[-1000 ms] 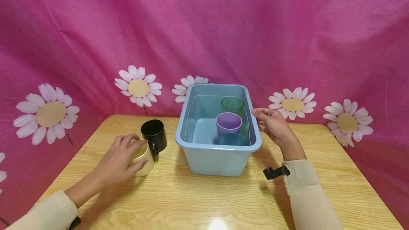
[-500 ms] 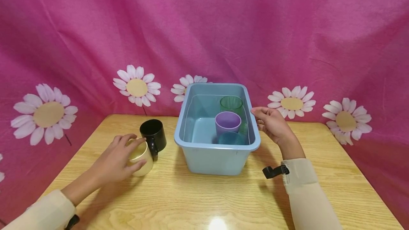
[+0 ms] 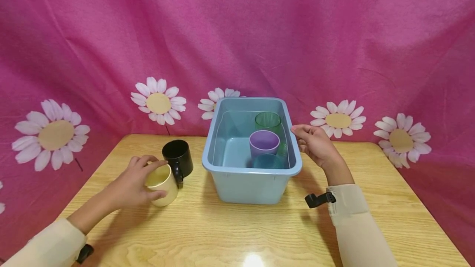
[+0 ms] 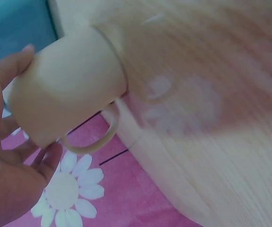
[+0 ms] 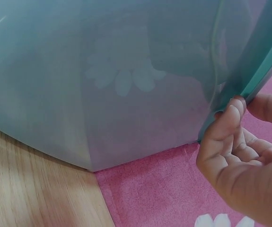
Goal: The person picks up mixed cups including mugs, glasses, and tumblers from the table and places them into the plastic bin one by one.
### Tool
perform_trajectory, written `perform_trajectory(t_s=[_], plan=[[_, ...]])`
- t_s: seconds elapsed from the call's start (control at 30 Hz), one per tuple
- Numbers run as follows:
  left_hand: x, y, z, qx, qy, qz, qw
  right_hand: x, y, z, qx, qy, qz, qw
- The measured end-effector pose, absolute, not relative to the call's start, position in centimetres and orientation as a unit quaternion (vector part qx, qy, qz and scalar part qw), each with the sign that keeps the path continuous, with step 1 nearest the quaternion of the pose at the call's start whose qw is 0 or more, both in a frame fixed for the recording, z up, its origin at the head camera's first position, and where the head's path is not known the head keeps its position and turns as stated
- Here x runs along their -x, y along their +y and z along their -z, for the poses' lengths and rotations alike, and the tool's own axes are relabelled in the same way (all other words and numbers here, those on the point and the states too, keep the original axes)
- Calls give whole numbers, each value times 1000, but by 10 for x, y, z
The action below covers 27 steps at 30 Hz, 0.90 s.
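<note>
My left hand point(image 3: 131, 182) spans the top of a cream mug point(image 3: 168, 186) standing on the table. In the left wrist view, the thumb lies on one side of the mug point(image 4: 74, 80) and curled fingers touch its rim near the handle point(image 4: 100, 142). A black mug point(image 3: 179, 155) stands just behind it. My right hand point(image 3: 315, 143) pinches the right rim of a blue plastic basin point(image 3: 252, 184), as the right wrist view also shows. Inside the basin are a purple cup point(image 3: 264, 145), a green glass point(image 3: 268, 119) and a teal glass point(image 3: 268, 162), partly hidden by the front wall.
The wooden table point(image 3: 237, 238) has a pale grain and a bright light reflection at the front. Behind it hangs a pink cloth point(image 3: 237, 32) with large white daisies, close to the basin's far end. The left half of the basin floor shows.
My left hand has drawn slightly back to the left across the cream mug's top, exposing more of its opening. The mug stays in place. My right hand keeps to the basin rim.
</note>
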State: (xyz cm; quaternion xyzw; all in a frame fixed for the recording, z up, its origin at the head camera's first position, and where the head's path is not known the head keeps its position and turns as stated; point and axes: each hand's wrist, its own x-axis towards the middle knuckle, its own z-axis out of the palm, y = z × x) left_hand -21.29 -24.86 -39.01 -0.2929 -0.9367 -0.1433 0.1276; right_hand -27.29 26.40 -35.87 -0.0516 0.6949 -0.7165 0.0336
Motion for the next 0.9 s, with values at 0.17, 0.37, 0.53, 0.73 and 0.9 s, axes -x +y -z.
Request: perform_trajectory(t_s=[0.17,0.37,0.53,0.73,0.9], plan=[[217,-249,382,277,-942,164,94,273,264,358,53,693,718,32],[220,-249,379,275,-942,174,81,272,264,358,51,692,719,35],[221,-249,379,265,-943,186,73,272,265,358,56,691,720,34],[222,-249,379,264,-942,191,81,272,264,358,60,692,718,30],[221,-248,378,274,-939,187,87,273,264,359,60,692,719,33]])
